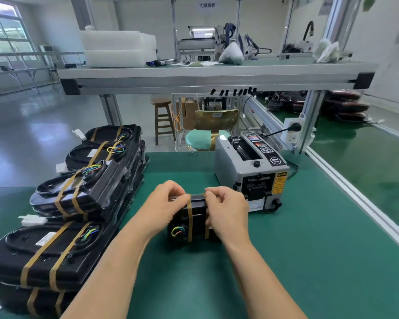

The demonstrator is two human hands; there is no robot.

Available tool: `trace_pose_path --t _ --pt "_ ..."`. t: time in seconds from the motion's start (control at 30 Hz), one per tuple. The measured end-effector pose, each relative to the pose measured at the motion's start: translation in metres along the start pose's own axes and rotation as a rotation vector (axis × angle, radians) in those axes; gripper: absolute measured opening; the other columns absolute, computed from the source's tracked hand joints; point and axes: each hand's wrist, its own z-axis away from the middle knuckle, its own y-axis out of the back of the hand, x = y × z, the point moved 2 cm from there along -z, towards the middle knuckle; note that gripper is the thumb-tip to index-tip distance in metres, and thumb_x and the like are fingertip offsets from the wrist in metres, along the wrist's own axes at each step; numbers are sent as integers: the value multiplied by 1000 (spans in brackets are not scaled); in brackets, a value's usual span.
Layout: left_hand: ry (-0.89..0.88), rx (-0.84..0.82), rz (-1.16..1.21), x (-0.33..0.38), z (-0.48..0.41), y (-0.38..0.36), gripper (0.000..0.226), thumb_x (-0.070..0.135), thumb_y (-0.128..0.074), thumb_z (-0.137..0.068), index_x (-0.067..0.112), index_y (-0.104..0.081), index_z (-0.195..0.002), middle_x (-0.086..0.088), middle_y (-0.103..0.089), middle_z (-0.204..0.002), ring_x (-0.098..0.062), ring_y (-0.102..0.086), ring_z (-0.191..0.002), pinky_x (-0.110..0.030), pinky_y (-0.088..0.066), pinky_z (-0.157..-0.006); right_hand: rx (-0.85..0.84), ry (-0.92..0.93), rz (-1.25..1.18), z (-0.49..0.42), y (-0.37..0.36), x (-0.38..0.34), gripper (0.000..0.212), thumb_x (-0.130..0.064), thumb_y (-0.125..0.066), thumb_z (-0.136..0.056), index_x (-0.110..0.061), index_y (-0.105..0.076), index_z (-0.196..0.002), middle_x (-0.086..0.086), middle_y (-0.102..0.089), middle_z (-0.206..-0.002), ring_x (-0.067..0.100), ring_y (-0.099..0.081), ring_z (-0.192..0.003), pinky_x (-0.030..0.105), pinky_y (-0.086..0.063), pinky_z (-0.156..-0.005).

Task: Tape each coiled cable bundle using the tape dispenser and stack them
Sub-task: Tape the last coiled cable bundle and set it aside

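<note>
Green matting covers the table (309, 249), and at the frame's centre a black cable bundle (195, 210) sits between both hands. The left hand (164, 203) curls over its far upper edge and grips it. The right hand (226, 208) grips the other side, fingertips pinched where brown tape (189, 217) crosses the top. A second strip shows beside the right palm, so the wrapping looks nearly done. The bundle's long axis seems to run away from the viewer, its coloured wire ends at the near end. The stacks (78, 196) of taped bundles fill the left of the frame, well apart from the hands and on the left hand's side. The dispenser (251, 176) stands just beyond the right hand, right of centre. Stacking would likely mean carrying the bundle leftward.
</note>
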Motion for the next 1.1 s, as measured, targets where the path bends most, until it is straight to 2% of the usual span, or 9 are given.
trace_pose_path --t 0.1,0.23,0.33,0.43,0.63,0.77,0.9,0.97,1.1 --pt "-108 -20 -530 21 -12 -16 19 31 -44 -100 24 -57 -112 1 -56 -117 -20 -53 -111 -40 -41 -97 -61 -38 -86 -4 2 1 18 -18 -61 -90 -24 -71 -77 -4 -60 -47 17 -58 -38 38 -57 -58" --pt "-237 -23 -928 33 -12 -38 28 37 -22 -104 31 -48 -109 7 -68 -105 -21 -63 -103 -41 -37 -91 -22 -161 -411 -7 14 14 14 -10 -60 -94 -13 -72 -89 -3 -63 -54 10 -51 -38 19 -38 -40" --pt "-184 -29 -911 27 -13 -32 28 37 -19 -104 30 -46 -100 7 -68 -93 -23 -61 -84 -36 -35 -72 252 -255 -502 -18 41 32 14 -8 -60 -92 -16 -72 -92 -3 -68 -67 8 -51 -45 21 -40 -49" --pt "-126 -34 -851 23 -7 -28 35 44 -14 -101 28 -43 -87 9 -62 -82 -21 -56 -77 -35 -35 -66 368 -369 -524 -35 63 44 12 -8 -61 -92 -14 -69 -86 0 -66 -79 11 -49 -53 26 -39 -53" --pt "-74 20 -893 28 -6 -34 44 60 -18 -97 29 -47 -86 11 -61 -77 -18 -53 -74 -31 -28 -58 389 -478 -556 -59 76 45 16 -4 -61 -92 -10 -64 -77 1 -56 -65 8 -43 -44 17 -34 -36" --pt "-80 2 -892 28 -6 -35 36 48 -20 -99 25 -40 -81 8 -58 -74 -17 -54 -71 -30 -26 -55 369 -509 -560 -63 79 45 19 -5 -62 -92 -9 -62 -73 1 -56 -62 9 -45 -44 17 -36 -36" --pt "-115 -68 -918 34 -9 -40 29 32 -20 -101 24 -35 -77 5 -52 -77 -21 -55 -75 -35 -36 -65 363 -536 -530 -63 81 43 21 -9 -66 -91 -8 -61 -70 1 -58 -58 9 -48 -46 17 -40 -38" --pt "-127 -102 -899 37 -10 -44 27 28 -21 -102 24 -39 -82 5 -52 -80 -22 -55 -77 -38 -41 -72 361 -541 -534 -63 81 42 21 -9 -68 -90 -7 -62 -70 1 -60 -59 9 -50 -46 16 -41 -38" --pt "-130 -109 -880 41 -10 -52 28 31 -21 -100 23 -46 -93 8 -61 -86 -21 -57 -82 -36 -37 -68 365 -556 -531 -62 79 41 19 -9 -70 -88 -7 -63 -70 2 -61 -58 9 -51 -45 17 -40 -37"
